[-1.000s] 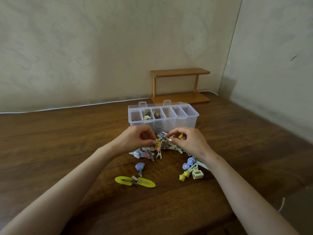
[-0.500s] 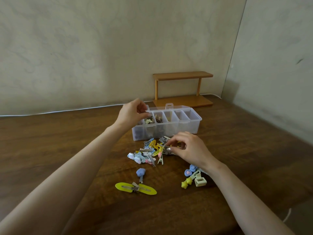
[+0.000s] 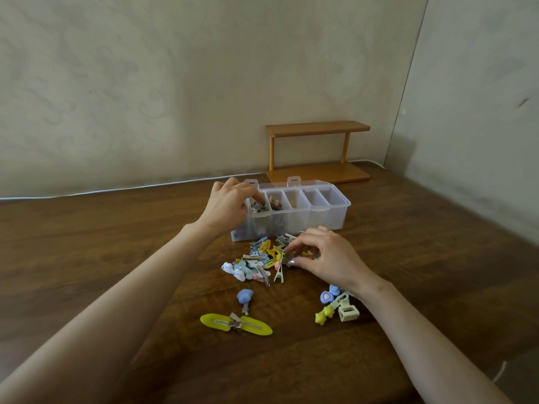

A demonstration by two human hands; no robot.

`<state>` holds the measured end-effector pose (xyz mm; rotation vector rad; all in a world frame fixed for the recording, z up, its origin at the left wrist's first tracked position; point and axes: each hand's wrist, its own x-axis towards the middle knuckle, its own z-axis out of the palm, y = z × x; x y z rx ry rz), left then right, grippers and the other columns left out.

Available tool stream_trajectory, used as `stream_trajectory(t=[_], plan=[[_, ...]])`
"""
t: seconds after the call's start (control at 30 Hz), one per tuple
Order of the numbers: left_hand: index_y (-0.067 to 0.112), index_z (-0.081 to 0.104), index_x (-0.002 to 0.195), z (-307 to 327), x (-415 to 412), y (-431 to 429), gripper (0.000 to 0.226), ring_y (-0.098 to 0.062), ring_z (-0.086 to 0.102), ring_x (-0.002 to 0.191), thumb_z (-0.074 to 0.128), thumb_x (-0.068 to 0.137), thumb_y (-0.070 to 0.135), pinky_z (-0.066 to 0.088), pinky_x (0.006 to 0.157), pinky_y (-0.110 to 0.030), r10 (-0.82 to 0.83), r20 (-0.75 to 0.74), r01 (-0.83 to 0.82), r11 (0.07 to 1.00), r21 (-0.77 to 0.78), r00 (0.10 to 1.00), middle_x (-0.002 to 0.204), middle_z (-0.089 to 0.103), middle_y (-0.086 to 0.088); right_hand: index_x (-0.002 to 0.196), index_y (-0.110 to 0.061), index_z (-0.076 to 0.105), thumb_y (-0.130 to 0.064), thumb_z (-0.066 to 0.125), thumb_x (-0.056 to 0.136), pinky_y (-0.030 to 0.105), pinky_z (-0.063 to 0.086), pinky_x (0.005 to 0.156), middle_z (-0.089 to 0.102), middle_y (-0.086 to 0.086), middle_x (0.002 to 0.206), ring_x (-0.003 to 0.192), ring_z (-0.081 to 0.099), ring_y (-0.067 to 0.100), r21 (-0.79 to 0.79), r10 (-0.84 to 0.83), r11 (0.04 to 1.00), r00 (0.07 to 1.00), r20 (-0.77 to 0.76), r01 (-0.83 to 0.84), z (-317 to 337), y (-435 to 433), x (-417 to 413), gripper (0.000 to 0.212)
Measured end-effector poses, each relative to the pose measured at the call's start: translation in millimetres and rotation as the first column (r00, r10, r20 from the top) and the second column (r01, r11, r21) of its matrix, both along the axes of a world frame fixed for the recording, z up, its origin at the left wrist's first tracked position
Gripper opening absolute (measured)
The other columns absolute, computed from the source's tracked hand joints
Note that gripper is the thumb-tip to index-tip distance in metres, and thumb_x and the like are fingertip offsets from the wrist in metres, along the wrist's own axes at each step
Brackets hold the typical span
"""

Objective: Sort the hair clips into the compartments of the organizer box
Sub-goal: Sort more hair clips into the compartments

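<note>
**Left hand at the box, right hand in the pile**

The organizer box (image 3: 320, 221) sits on the bench (image 3: 116, 243) with its lid open. Its long axis runs left to right across the view, with the right end angled slightly away from the person. The compartments stand in a single row along that axis.

The left hand (image 3: 229, 205) is over the box's left end, fingers bent down with the tips bunched above a compartment of silver clips (image 3: 258, 206). Whether that grip holds a clip, I cannot tell. The next compartment to the right holds brownish clips (image 3: 275, 203).

Just in front of the box lies the pile of hair clips (image 3: 259, 259), a yellow, blue and silver tangle pointing every way. The right hand (image 3: 328, 258) is down at the pile's right side, fingers curled, thumb and forefinger pinching a silver clip (image 3: 288, 258).

Further out from the box's front wall lie two yellow oval clips (image 3: 236, 324), end to end and roughly parallel to the box. A blue cloud clip (image 3: 244, 297) is between them and the pile. A yellow star clip (image 3: 323, 314) and a cream claw clip (image 3: 347, 312) lie under the right wrist.

Behind the box stands a wooden shelf (image 3: 318, 153).
</note>
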<state>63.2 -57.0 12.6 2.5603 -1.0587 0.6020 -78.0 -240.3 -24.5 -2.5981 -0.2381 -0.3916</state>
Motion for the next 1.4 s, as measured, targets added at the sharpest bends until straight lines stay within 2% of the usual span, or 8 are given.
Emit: stream_trajectory(t=[0.17,0.3,0.5,0.63,0.83,1.03,1.27,1.4], plan=[[0.023,0.064,0.095,7.0,-0.6,3.8,0.037,-0.017,0.046,0.103,0.040,0.083,-0.002,0.025,0.088,-0.031,0.042,0.057,-0.043,0.999,0.016,0.997,0.107,0.064,0.005,0.102,-0.032,0.068,-0.038,0.068,0.082,0.025,0.043,0.078,0.061,-0.012,0.101,0.096,0.048,0.005,0.008,0.000,1.000,1.000,-0.002,0.000,1.4,0.5,-0.4,0.021],[0.024,0.060,0.109,1.4,-1.9,4.9,0.037,-0.020,0.045,0.109,0.041,0.086,0.003,0.029,0.092,-0.034,0.012,0.080,-0.013,1.000,0.011,0.997,0.118,0.059,0.004,0.102,-0.033,0.068,-0.038,0.068,0.082,0.025,0.044,0.078,0.061,-0.013,0.099,0.095,0.048,0.005,0.014,0.000,1.000,1.000,0.006,-0.001,1.8,0.8,-1.5,0.020],[0.032,0.062,0.113,3.6,0.2,2.1,0.039,-0.017,0.035,0.116,0.041,0.092,0.009,0.023,0.096,-0.034,-0.004,0.024,0.000,0.985,0.172,1.000,0.126,0.051,0.009,0.096,-0.033,0.070,-0.035,0.072,0.080,0.030,0.045,0.079,0.062,-0.011,0.096,0.094,0.049,0.007,0.011,0.015,1.000,1.000,0.006,-0.015,1.2,2.2,-1.1,0.016],[0.025,0.064,0.101,6.1,-2.7,-1.0,0.031,-0.017,0.041,0.109,0.043,0.087,0.006,0.024,0.094,-0.033,0.011,0.023,-0.013,0.994,0.108,1.000,0.116,0.058,0.006,0.087,-0.031,0.069,-0.033,0.074,0.078,0.029,0.044,0.079,0.061,-0.014,0.091,0.092,0.048,0.004,0.023,0.021,0.999,1.000,0.020,-0.022,0.9,2.0,-1.4,0.010],[0.029,0.058,0.112,6.6,-0.2,3.9,0.036,-0.014,0.045,0.111,0.040,0.091,0.007,0.026,0.096,-0.035,0.021,-0.032,-0.018,0.994,0.109,0.999,0.115,0.061,0.008,0.085,-0.029,0.070,-0.031,0.074,0.078,0.027,0.044,0.076,0.060,-0.016,0.087,0.090,0.049,0.004,0.031,0.017,0.999,0.999,0.042,-0.019,0.2,2.2,-0.6,0.008],[0.024,0.062,0.108,2.7,-1.0,8.6,0.031,-0.018,0.044,0.113,0.045,0.089,0.007,0.028,0.092,-0.032,0.029,0.039,-0.028,1.000,-0.006,0.999,0.117,0.059,0.004,0.081,-0.024,0.070,-0.023,0.074,0.079,0.027,0.046,0.069,0.060,-0.015,0.084,0.075,0.050,0.001,0.227,-0.027,0.974,0.995,0.091,0.006,2.3,3.5,-3.4,0.005],[0.017,0.064,0.097,-4.8,-2.6,15.5,0.024,-0.021,0.050,0.108,0.045,0.090,0.005,0.042,0.087,-0.040,0.086,-0.092,-0.110,0.948,-0.299,0.992,0.107,0.063,-0.001,0.082,-0.021,0.064,-0.022,0.069,0.083,0.016,0.041,0.060,0.060,-0.012,0.075,0.061,0.050,-0.001,0.300,-0.028,0.954,0.996,0.082,0.002,28.3,12.2,7.8,0.006],[0.018,0.065,0.096,-4.1,-3.5,14.6,0.023,-0.018,0.051,0.103,0.046,0.090,0.005,0.044,0.085,-0.038,0.066,-0.137,-0.110,0.931,-0.349,0.988,0.104,0.064,0.000,0.084,-0.018,0.062,-0.019,0.066,0.085,0.023,0.046,0.067,0.060,-0.010,0.077,0.072,0.055,0.006,0.312,-0.074,0.950,0.990,0.122,0.033,48.4,20.9,45.5,0.004]])
